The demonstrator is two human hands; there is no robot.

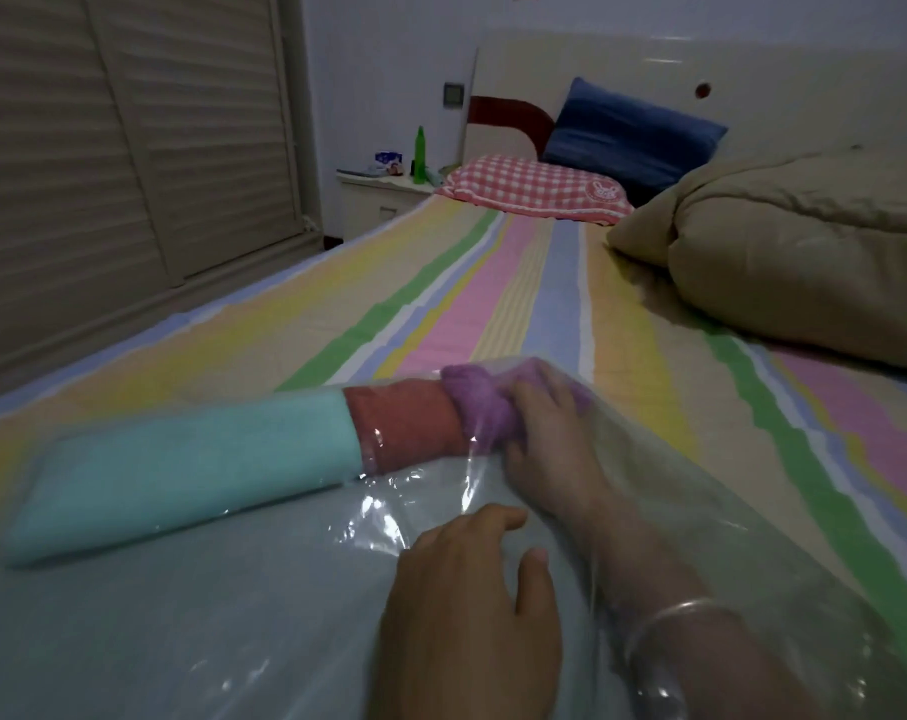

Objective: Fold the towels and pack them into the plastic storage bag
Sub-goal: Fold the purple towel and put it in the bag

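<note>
On a striped bed point(493, 278), the right hand point(550, 433), reaching inside the clear bag point(233, 615), grips a purple towel point(477, 407) touching the red towel point(404, 428) right of the teal towel point(181, 470), while the left hand point(467, 589) rests loosely spread on the near plastic.

On bed point(493, 304): bag point(233, 615), towels point(181, 470) inside; pillows point(534, 187) behind.

glossy plastic bag point(285, 615) — matt towels point(181, 470)
</note>
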